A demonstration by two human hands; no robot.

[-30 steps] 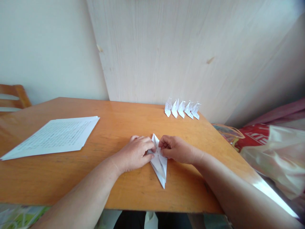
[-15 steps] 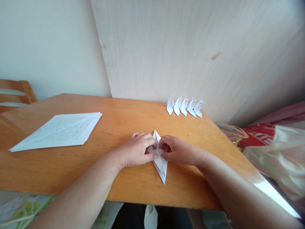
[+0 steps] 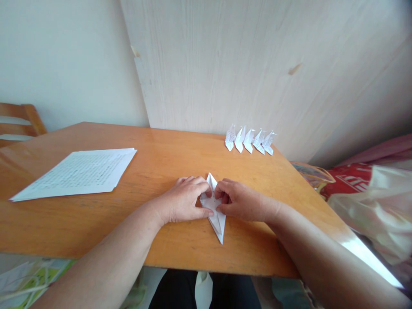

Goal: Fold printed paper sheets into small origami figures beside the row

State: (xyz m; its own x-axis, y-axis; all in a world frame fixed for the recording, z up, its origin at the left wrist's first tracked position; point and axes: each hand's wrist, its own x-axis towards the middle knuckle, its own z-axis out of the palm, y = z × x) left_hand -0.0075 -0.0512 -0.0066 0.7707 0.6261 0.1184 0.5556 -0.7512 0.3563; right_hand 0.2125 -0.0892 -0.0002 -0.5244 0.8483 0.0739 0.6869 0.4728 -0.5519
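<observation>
A white folded paper [image 3: 218,225], shaped like a long diamond with a crease down its middle, lies on the wooden table between my hands. My left hand [image 3: 189,198] grips its left side, with curled fingers above and the thumb pressing near the centre. From the right, my right hand [image 3: 236,200] pinches the paper's other edge, its fingers curled in and the thumb close to the left thumb. The upper and lower points of the paper stick out past my hands; parts of both side edges are hidden under my fingers.
Several folded paper figures [image 3: 249,140] stand in a row at the table's far right. A stack of printed sheets [image 3: 83,171] lies on the left of the table [image 3: 161,161]. Bags [image 3: 370,201] sit beyond the right edge, and a wooden chair [image 3: 22,118] is at far left.
The thumbs have slid slightly down along the paper's middle. Otherwise the hands and paper keep their places; the whole view has shifted a little.
</observation>
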